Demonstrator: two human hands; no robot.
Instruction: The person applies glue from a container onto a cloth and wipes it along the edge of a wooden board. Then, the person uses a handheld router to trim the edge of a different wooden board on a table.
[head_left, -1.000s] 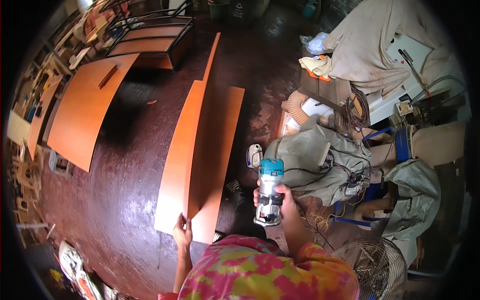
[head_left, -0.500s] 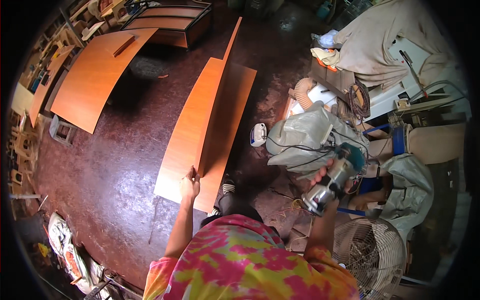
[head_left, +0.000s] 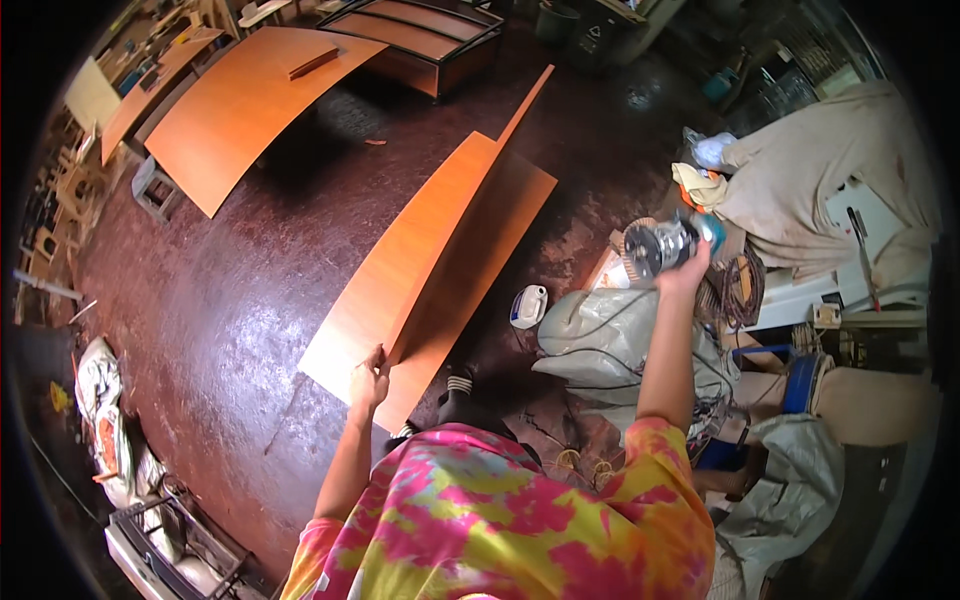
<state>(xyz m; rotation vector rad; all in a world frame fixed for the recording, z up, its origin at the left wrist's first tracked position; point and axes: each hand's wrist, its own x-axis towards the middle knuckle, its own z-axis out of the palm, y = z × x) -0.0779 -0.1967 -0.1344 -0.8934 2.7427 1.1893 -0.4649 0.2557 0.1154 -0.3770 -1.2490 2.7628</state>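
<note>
My left hand point(head_left: 370, 380) is closed on the near end of a long, narrow upright panel point(head_left: 523, 108). This panel stands on edge along a flat orange wood-faced board point(head_left: 400, 250). In my right hand point(head_left: 690, 272) is a compact handheld router point(head_left: 662, 246) with a silver body and a teal end, its black round base facing left. My right arm stretches forward over a grey plastic sheet point(head_left: 600, 335), so the router is held above the clutter on the right. Motion blurs the router a little.
A larger orange board point(head_left: 240, 110) lies raised at the back left, a small wood strip point(head_left: 313, 63) on it. A white jug-like container point(head_left: 528, 306) stands right of the flat board. Draped cloth point(head_left: 820, 170), a coiled hose point(head_left: 740, 290) and cables crowd the right.
My right hand has carried the router forward and away from me, and its base has swung to face left. My left hand stays at the panel's near end. The view has shifted.
</note>
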